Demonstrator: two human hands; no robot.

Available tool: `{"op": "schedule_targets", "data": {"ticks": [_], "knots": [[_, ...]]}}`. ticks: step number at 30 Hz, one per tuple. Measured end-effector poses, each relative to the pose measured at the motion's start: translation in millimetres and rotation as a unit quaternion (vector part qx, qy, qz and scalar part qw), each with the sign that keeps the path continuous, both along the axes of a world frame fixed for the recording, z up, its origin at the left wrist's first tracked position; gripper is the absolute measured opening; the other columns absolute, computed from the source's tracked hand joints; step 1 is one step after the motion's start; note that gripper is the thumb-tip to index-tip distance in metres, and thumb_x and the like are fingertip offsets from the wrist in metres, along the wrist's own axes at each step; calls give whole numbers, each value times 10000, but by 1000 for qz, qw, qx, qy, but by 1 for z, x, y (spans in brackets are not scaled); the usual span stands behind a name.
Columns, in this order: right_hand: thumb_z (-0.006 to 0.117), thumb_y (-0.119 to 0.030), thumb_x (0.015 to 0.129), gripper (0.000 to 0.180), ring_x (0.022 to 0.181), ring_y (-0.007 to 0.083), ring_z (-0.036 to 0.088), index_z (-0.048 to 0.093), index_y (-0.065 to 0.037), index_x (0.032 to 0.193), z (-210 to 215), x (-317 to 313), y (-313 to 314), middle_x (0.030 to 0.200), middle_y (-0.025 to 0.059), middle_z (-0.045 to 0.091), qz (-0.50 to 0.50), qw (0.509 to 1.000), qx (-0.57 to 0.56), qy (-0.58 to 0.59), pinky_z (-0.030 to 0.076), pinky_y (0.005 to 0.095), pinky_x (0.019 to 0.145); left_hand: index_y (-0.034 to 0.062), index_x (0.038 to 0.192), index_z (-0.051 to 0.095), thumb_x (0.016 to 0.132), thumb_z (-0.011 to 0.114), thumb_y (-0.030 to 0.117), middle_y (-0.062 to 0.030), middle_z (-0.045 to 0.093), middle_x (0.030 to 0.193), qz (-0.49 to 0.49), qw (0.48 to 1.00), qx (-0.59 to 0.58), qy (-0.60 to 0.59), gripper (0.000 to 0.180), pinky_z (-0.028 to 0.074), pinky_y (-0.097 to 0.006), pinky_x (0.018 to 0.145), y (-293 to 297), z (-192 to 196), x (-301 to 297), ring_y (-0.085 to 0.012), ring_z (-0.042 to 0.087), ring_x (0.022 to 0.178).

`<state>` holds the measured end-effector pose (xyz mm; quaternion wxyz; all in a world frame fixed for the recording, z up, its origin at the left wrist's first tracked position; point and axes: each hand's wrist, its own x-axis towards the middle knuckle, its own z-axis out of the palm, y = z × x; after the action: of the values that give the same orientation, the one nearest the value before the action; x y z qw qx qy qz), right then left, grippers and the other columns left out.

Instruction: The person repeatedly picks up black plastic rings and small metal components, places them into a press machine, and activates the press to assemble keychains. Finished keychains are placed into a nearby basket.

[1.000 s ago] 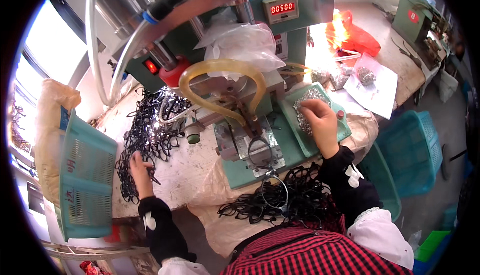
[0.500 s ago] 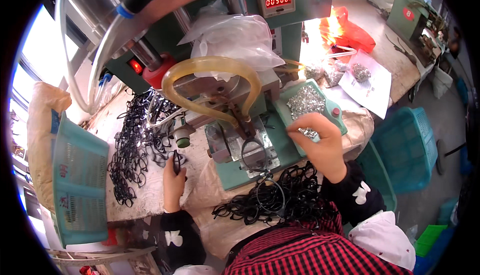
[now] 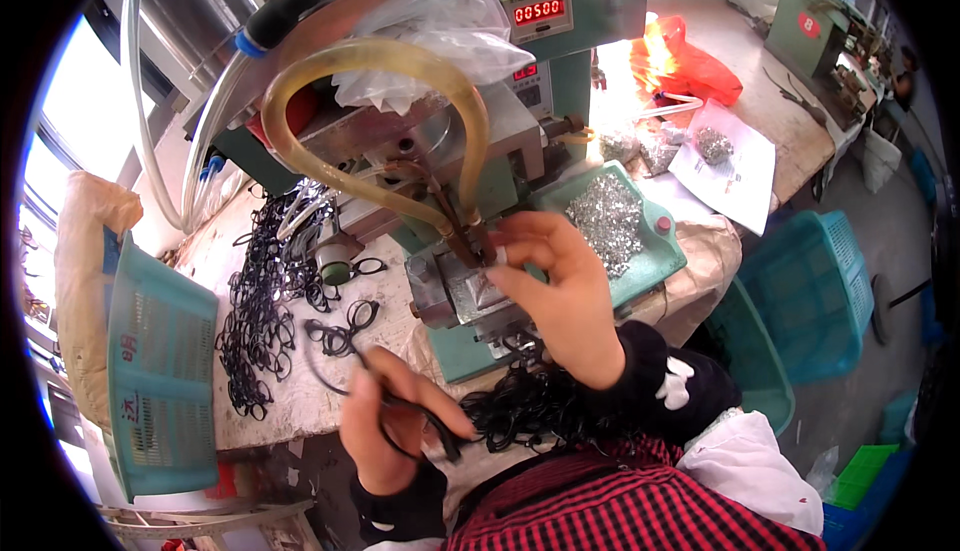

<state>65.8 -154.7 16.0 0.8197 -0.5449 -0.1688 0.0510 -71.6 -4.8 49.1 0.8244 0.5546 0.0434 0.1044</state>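
Pinching a small part at the press fixture (image 3: 470,286), the right hand (image 3: 560,296) stayed narrow-fingered; nearer left, the left hand (image 3: 395,421) gripped a black eyeglass frame (image 3: 345,331), its long axis running far-left.

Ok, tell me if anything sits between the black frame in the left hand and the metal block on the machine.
The left hand grips the black frame over the table edge. Between it and the metal block nothing visible stands, only bare table. The right hand already has its fingertips at the block, near the tan hose end.
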Motion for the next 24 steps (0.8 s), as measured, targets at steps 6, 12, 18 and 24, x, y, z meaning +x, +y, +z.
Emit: {"op": "schedule_targets", "data": {"ticks": [6, 12, 18, 24], "knots": [[714, -25, 838, 286, 1136, 334, 679, 714, -17, 1123, -23, 29, -41, 1208, 159, 697, -77, 928, -253, -264, 525, 412, 977, 83, 991, 497, 1100, 367, 380, -274, 721, 828, -257, 936, -75, 228, 342, 341, -233, 416, -35, -7, 36, -160, 510, 463], [794, -124, 742, 166, 1300, 435, 545, 771, -105, 906, -92, 74, -94, 1269, 223, 642, -235, 764, -522, -297, 455, 481, 1084, 55, 974, 502, 1099, 372, 320, -278, 708, 791, -242, 936, -93, 237, 321, 505, -276, 544, -40, -30, 60, -279, 708, 681], [740, -77, 772, 120, 1287, 394, 569, 718, -78, 889, -105, 80, -88, 1272, 175, 647, -215, 739, -492, -406, 470, 490, 1066, 88, 1000, 501, 1099, 370, 346, -241, 710, 773, -251, 939, -113, 206, 306, 409, -237, 471, -40, -35, 58, -185, 659, 620], [661, -24, 838, 103, 1175, 368, 628, 679, -18, 939, -91, 98, -70, 1201, 168, 683, -209, 698, -516, -451, 545, 442, 934, 48, 1174, 546, 1089, 403, 526, -81, 703, 886, -270, 945, -18, 186, 507, 418, -220, 513, -22, -52, 28, -159, 708, 814]]}}
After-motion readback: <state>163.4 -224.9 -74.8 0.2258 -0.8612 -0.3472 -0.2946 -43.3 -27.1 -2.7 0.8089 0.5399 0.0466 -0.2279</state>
